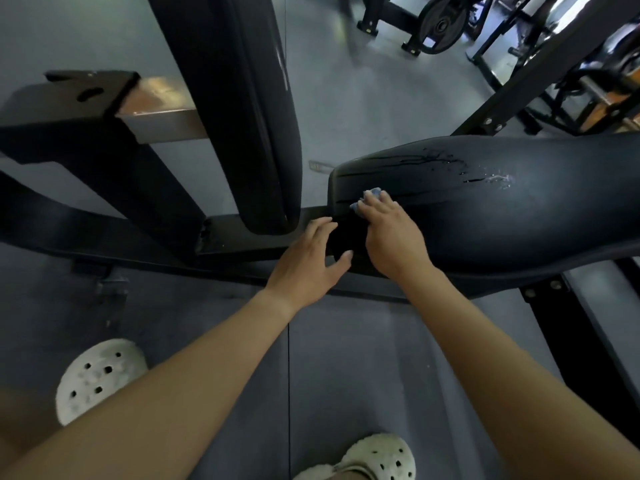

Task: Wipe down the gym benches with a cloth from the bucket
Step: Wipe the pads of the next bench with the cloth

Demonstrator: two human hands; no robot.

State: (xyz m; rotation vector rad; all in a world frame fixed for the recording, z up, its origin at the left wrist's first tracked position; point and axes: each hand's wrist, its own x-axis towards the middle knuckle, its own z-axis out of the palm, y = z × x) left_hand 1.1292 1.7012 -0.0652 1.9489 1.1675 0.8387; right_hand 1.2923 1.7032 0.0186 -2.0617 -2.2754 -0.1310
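A black padded bench pad [502,209] stretches to the right, with wet streaks and droplets [450,168] near its left end. My right hand [389,233] presses a blue cloth [369,197] flat against the pad's left end; only the cloth's edge shows past my fingertips. My left hand [311,258] hovers beside it with fingers spread and relaxed, over the dark gap between the pad and the frame, holding nothing. A second black pad [249,109] stands upright just to the left. No bucket is in view.
A black steel frame [79,174] with a brown beam [159,109] runs across the left. Racks and a weight plate [441,24] stand at the back right. My two white clogs [98,377] [377,457] stand on grey floor mats [346,375].
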